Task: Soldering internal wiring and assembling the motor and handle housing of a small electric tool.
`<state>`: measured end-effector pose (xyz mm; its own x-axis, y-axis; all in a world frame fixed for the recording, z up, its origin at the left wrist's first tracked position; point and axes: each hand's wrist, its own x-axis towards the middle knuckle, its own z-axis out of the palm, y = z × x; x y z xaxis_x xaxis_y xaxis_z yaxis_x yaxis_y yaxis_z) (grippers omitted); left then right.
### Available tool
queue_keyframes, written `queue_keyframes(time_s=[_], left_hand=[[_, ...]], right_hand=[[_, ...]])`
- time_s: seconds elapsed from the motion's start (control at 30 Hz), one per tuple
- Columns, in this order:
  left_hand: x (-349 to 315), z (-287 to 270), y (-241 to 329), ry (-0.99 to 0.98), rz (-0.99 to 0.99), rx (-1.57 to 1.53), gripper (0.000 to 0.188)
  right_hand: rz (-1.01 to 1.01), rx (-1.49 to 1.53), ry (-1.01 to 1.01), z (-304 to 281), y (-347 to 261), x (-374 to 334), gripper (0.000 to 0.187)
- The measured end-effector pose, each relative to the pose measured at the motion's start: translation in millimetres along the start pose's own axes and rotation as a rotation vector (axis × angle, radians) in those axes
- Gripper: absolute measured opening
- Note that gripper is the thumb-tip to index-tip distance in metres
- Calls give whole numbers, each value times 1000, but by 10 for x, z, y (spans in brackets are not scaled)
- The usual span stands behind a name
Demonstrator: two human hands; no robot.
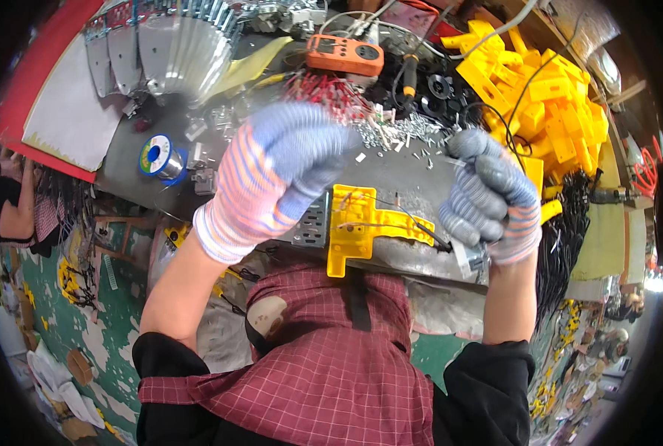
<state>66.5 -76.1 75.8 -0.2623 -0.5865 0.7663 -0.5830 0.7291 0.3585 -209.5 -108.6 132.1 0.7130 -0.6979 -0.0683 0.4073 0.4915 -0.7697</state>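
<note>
My left hand (pixel 272 175), in a striped knit glove with blue-grey fingers, hovers over the workbench, slightly blurred. Its fingers are bent and pressed together; what lies between them, if anything, is hidden. My right hand (pixel 495 197), gloved alike, is closed with curled fingers at the bench's right side. A small pale, shiny piece (pixel 468 259) shows just below those fingers; whether they grip it I cannot tell. Between both hands a yellow plastic housing (pixel 352 234) lies at the near edge, with thin dark wires (pixel 391 223) across it. A perforated metal plate (pixel 311 225) is beside its left side.
An orange multimeter (pixel 344 54) stands at the back near red-wired parts (pixel 324 93) and scattered screws (pixel 402 130). Yellow housings (pixel 547 104) are heaped at back right. A solder spool (pixel 162 158) sits left. Black cables (pixel 562 253) hang at right. Another person (pixel 19 201) is far left.
</note>
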Motion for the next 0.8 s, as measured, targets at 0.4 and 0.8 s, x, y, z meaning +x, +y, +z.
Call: queue_keyframes(time_s=[0.4, 0.8], left_hand=[[-436, 34, 351, -602, 157, 232, 26], [-762, 56, 576, -801, -51, 41, 24]], right_hand=[[-107, -1369, 59, -25, 852, -1056, 33], [78, -912, 285, -163, 1088, -1200, 21]])
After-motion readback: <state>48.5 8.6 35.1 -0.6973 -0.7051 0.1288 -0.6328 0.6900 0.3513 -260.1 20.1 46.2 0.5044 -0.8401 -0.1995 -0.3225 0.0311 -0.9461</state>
